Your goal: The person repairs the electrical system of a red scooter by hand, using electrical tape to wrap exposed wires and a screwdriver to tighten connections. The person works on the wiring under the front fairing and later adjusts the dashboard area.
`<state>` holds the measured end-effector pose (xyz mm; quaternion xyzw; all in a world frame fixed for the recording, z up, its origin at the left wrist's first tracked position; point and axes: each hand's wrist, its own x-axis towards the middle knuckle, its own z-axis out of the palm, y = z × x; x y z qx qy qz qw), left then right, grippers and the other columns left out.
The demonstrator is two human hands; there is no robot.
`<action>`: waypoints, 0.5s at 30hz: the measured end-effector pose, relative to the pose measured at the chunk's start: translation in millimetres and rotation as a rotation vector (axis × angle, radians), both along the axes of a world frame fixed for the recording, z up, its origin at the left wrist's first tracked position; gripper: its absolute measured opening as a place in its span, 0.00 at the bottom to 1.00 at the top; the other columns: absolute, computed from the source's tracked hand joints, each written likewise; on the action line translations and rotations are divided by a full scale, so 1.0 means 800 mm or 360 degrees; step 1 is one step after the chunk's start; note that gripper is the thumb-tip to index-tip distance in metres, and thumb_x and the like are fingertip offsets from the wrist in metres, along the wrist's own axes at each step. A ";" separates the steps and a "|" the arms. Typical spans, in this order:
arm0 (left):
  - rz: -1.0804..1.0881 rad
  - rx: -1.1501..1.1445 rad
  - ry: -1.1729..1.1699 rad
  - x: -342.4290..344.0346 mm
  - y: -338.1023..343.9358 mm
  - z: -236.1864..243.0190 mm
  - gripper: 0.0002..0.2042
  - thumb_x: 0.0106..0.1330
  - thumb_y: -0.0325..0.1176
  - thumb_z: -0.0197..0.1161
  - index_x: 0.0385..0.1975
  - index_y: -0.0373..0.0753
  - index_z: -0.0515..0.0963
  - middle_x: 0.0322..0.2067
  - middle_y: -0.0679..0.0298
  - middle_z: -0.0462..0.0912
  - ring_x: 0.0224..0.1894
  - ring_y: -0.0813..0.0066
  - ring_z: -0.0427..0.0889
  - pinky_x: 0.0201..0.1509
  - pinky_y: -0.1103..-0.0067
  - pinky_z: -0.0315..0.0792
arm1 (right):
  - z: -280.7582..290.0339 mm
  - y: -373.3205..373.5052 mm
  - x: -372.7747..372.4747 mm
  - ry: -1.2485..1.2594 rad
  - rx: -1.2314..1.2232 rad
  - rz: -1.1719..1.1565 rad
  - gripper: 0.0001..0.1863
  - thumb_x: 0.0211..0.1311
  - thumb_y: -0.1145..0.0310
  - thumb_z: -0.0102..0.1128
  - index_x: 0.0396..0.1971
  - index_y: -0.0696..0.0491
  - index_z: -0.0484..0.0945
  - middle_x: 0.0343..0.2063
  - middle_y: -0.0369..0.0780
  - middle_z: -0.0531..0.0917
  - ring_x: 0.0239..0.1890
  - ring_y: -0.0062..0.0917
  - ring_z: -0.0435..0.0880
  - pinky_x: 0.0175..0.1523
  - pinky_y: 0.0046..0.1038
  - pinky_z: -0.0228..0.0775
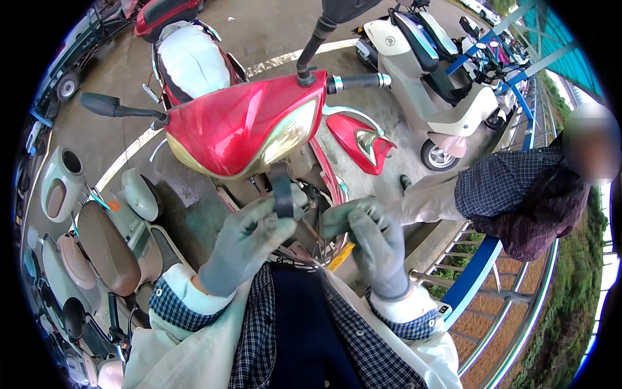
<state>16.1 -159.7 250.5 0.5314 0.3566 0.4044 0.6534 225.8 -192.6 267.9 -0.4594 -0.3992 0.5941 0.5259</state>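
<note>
My left hand point(249, 236), in a grey-green work glove, grips a black band point(282, 191) that looks like a roll of tape seen edge-on. Just to its right, my right hand point(374, 236) wears a matching glove. Its thumb and fingers are pinched together, and what is between them, if anything, is too small to make out. Both hands are over the front of a red electric scooter point(243, 123). Its front is open below the headlight, and thin wires point(317, 227) show between my hands. A yellow strip point(341, 257) lies under my right hand.
A red front panel point(356, 146) sits beside the scooter. White scooters point(466, 113) stand at the right, and several more point(110, 246) crowd the left. A person point(518, 194) stands close on my right by a blue and silver railing point(476, 272). A truck point(68, 84) is far left.
</note>
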 end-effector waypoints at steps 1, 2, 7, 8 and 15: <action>0.0095 -0.0101 -0.0162 0.009 0.003 -0.011 0.15 0.69 0.36 0.58 0.48 0.30 0.78 0.48 0.58 0.80 0.50 0.71 0.78 0.56 0.74 0.70 | -0.005 -0.001 -0.006 -0.0034 0.0059 0.0118 0.25 0.76 0.58 0.41 0.43 0.69 0.74 0.41 0.52 0.83 0.41 0.34 0.85 0.51 0.31 0.76; 0.0189 -0.0200 -0.0326 0.017 0.005 -0.013 0.16 0.71 0.36 0.57 0.50 0.30 0.77 0.48 0.60 0.80 0.51 0.73 0.77 0.56 0.75 0.69 | -0.013 -0.002 -0.011 0.0006 0.0114 0.0265 0.28 0.76 0.55 0.41 0.50 0.70 0.72 0.47 0.55 0.82 0.48 0.37 0.83 0.57 0.34 0.73; 0.0847 0.0231 -0.0066 0.033 0.002 -0.006 0.10 0.72 0.30 0.54 0.45 0.32 0.78 0.39 0.61 0.82 0.40 0.78 0.80 0.48 0.82 0.73 | -0.032 -0.014 -0.061 0.0370 0.0176 0.0774 0.47 0.70 0.43 0.48 0.70 0.69 0.45 0.70 0.53 0.57 0.73 0.40 0.57 0.75 0.39 0.44; 0.0890 0.0471 0.0055 0.030 0.003 -0.007 0.10 0.72 0.31 0.54 0.44 0.32 0.78 0.38 0.61 0.83 0.39 0.78 0.81 0.46 0.82 0.73 | -0.020 -0.018 -0.063 0.0433 0.0307 0.0798 0.34 0.76 0.58 0.42 0.70 0.67 0.51 0.70 0.52 0.58 0.74 0.36 0.53 0.76 0.35 0.42; 0.1165 0.0911 0.0545 -0.026 0.014 0.001 0.07 0.67 0.31 0.59 0.37 0.34 0.79 0.26 0.63 0.82 0.26 0.78 0.82 0.32 0.79 0.74 | -0.006 -0.026 0.033 0.0107 0.0021 0.1122 0.28 0.73 0.59 0.46 0.64 0.62 0.58 0.60 0.47 0.62 0.62 0.34 0.56 0.65 0.33 0.44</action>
